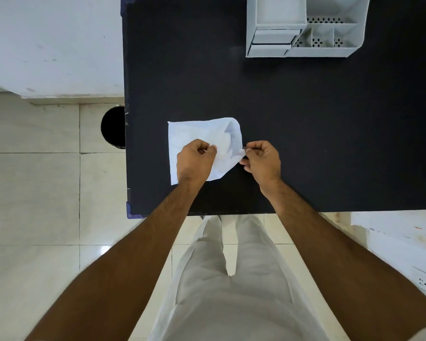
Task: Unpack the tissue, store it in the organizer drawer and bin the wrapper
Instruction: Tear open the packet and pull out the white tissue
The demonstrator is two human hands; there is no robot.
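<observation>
A white tissue [197, 132] lies spread on the black table [305, 131], its right side curled up and over. My left hand [194, 159] rests on the tissue's middle and pinches it between thumb and fingers. My right hand [262, 158] pinches the tissue's lifted right edge. A light grey organizer [305, 49] with small drawers [272, 41] on its left side stands at the table's far right. A black round bin [113, 126] sits on the floor just left of the table. No wrapper is visible.
The organizer's open compartments [322, 40] have perforated bottoms. Pale floor tiles [47, 193] run to the left of the table and a white wall rises beyond them. A white surface [403, 237] lies at the near right.
</observation>
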